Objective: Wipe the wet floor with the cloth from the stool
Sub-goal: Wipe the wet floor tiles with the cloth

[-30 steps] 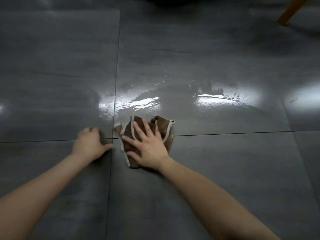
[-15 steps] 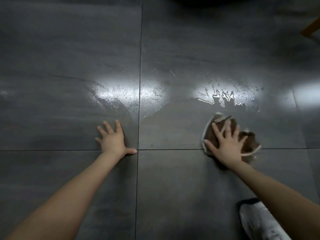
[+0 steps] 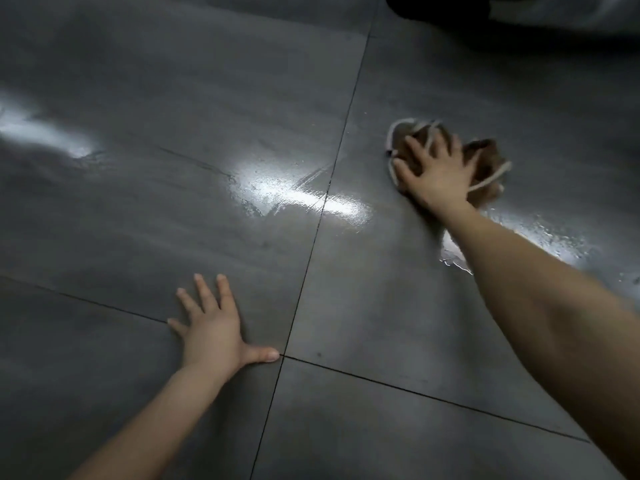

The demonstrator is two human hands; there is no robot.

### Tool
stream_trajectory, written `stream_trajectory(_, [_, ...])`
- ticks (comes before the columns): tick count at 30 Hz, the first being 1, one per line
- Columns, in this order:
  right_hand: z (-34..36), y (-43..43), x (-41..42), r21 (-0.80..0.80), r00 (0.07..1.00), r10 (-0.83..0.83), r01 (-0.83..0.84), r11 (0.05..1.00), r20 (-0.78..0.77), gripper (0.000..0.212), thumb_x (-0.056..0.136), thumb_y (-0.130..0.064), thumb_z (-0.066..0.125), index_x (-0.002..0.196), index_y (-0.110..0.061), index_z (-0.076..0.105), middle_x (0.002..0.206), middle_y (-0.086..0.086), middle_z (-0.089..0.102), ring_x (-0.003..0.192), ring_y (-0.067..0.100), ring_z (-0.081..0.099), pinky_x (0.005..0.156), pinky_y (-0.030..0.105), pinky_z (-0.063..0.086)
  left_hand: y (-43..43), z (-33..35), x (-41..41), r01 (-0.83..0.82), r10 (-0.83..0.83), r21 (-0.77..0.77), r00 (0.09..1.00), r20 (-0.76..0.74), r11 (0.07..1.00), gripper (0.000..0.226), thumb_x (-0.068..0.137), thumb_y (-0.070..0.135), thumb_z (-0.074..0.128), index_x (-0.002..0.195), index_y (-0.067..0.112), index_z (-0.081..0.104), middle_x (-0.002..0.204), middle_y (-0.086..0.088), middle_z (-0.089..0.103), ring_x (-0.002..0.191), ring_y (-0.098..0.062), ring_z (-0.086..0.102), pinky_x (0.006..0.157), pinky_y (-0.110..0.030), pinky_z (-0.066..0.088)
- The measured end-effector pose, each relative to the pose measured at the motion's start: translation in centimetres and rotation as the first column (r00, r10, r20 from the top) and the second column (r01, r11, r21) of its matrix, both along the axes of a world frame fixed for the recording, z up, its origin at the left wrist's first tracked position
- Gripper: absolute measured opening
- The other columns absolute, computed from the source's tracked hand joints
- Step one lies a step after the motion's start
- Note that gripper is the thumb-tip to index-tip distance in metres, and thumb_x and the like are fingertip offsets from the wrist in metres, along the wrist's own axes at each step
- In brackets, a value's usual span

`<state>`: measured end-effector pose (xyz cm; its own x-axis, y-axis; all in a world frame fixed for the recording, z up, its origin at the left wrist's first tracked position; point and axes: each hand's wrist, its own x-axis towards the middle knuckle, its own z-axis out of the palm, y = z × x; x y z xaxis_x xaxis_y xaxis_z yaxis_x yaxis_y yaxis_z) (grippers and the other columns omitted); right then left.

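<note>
A crumpled brown cloth (image 3: 483,164) with white trim lies on the dark grey tiled floor (image 3: 173,202) at the upper right. My right hand (image 3: 436,174) presses flat on it with fingers spread; the hand and cloth are motion-blurred. My left hand (image 3: 216,332) rests flat on the floor at lower centre, fingers spread, thumb tip at the crossing of the tile joints. A shiny wet film (image 3: 301,199) glistens between the two hands. More water (image 3: 554,244) shines beside my right forearm.
Dark tile joints (image 3: 311,244) cross the floor. A dark shape (image 3: 440,8) sits at the top edge, right of centre. A light reflection (image 3: 45,133) lies on the tiles at the far left.
My right hand has pushed the cloth farther away, beyond the wet streaks it was just short of. The view has tilted and shifted; my left hand stays planted by the joint crossing.
</note>
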<state>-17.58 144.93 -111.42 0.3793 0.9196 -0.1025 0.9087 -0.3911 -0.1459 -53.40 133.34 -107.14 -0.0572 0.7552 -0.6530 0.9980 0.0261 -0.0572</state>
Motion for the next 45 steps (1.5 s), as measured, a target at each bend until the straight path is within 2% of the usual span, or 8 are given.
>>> stream_trajectory(2, [0.7, 3.1, -0.8, -0.047, 0.989, -0.141, 0.14, 0.989, -0.037, 0.063, 0.088, -0.068, 0.032, 0.145, -0.04, 0.032, 0.16, 0.008, 0.012, 0.145, 0.041, 0.003, 0.108, 0.069, -0.001, 0.0, 0.0, 0.0, 0.011, -0.011, -0.008, 1.0, -0.005, 1.0, 0.151, 0.042, 0.073, 0.072, 0.142, 0.008, -0.021, 0.152, -0.024, -0.023, 0.139, -0.049, -0.013, 0.109, -0.066, 0.018])
stream_trajectory(5, [0.7, 5.8, -10.8, -0.026, 0.971, 0.234, -0.235, 0.972, -0.039, 0.061, 0.089, -0.064, 0.036, 0.145, -0.04, 0.032, 0.16, 0.009, 0.011, 0.144, 0.043, 0.003, 0.109, 0.068, 0.003, 0.2, 0.5, 0.3, 0.014, -0.015, -0.034, 1.0, -0.02, 0.999, 0.15, 0.044, 0.07, 0.073, 0.142, 0.006, -0.02, 0.151, -0.027, -0.022, 0.139, -0.051, -0.012, 0.108, -0.067, 0.017])
stream_trajectory(12, [-0.6, -2.3, -22.4, 0.094, 0.489, 0.868, -0.864, 0.495, -0.082, 0.052, 0.085, -0.062, 0.04, 0.131, -0.041, 0.054, 0.152, 0.003, 0.037, 0.142, 0.036, 0.026, 0.089, 0.044, 0.04, 0.2, 1.0, 0.3, -0.01, 0.009, -0.059, 1.0, -0.024, 0.998, 0.148, 0.045, 0.069, 0.074, 0.142, 0.007, -0.019, 0.152, -0.024, -0.023, 0.14, -0.048, -0.013, 0.114, -0.06, 0.015])
stream_trajectory(18, [0.0, 11.4, -14.9, -0.02, 0.77, 0.638, -0.638, 0.77, 0.0, 0.054, 0.09, -0.067, 0.031, 0.141, -0.048, 0.034, 0.159, -0.001, 0.018, 0.146, 0.029, 0.011, 0.112, 0.062, 0.006, 0.0, 0.3, 0.0, -0.01, 0.008, -0.059, 0.999, -0.035, 0.998, 0.15, 0.046, 0.071, 0.071, 0.14, 0.007, -0.027, 0.149, -0.024, -0.029, 0.14, -0.047, -0.016, 0.115, -0.058, 0.012])
stream_trajectory(24, [-0.3, 12.3, 0.0, -0.014, 0.985, 0.17, -0.17, 0.985, 0.002, 0.058, 0.089, -0.068, 0.029, 0.142, -0.045, 0.034, 0.16, 0.0, 0.015, 0.146, 0.031, 0.008, 0.11, 0.066, 0.003, 0.5, 0.2, 0.3, -0.012, 0.007, -0.08, 0.998, -0.065, 0.997, 0.151, 0.046, 0.071, 0.071, 0.138, 0.004, -0.028, 0.148, -0.027, -0.03, 0.139, -0.05, -0.015, 0.114, -0.06, 0.015])
stream_trajectory(29, [0.0, 3.6, 3.1, 0.002, 0.997, 0.078, -0.078, 0.997, 0.007, 0.065, 0.085, -0.069, 0.026, 0.143, -0.041, 0.035, 0.159, 0.009, 0.018, 0.145, 0.037, 0.009, 0.11, 0.067, 0.005, 0.6, 0.6, 0.8, -0.009, 0.003, -0.078, 0.997, -0.08, 0.997, 0.153, 0.044, 0.068, 0.075, 0.139, 0.004, -0.026, 0.149, -0.027, -0.027, 0.139, -0.051, -0.012, 0.111, -0.061, 0.019])
stream_trajectory(40, [0.1, -29.6, 2.8, 0.059, 0.678, 0.73, -0.728, 0.683, -0.083, 0.051, 0.084, -0.061, 0.049, 0.131, -0.041, 0.05, 0.155, 0.004, 0.03, 0.144, 0.031, 0.023, 0.095, 0.052, 0.041, -1.8, 2.2, 9.2, 0.013, -0.007, -0.053, 0.994, 0.112, 0.999, 0.108, 0.065, 0.038, 0.078, 0.147, 0.021, 0.01, 0.156, -0.022, 0.001, 0.14, -0.049, 0.008, 0.113, -0.045, 0.025])
stream_trajectory(45, [0.0, -23.1, 16.0, 0.038, 0.99, 0.132, -0.134, 0.99, 0.046, 0.059, 0.083, -0.066, 0.033, 0.135, -0.041, 0.048, 0.154, 0.007, 0.032, 0.143, 0.034, 0.022, 0.109, 0.066, 0.018, -5.0, 1.2, 17.9, 0.181, -0.175, -0.005, 0.961, 0.214, 0.984, 0.09, 0.077, 0.043, 0.066, 0.146, 0.019, 0.013, 0.158, -0.012, -0.005, 0.143, -0.044, -0.001, 0.116, -0.043, 0.019])
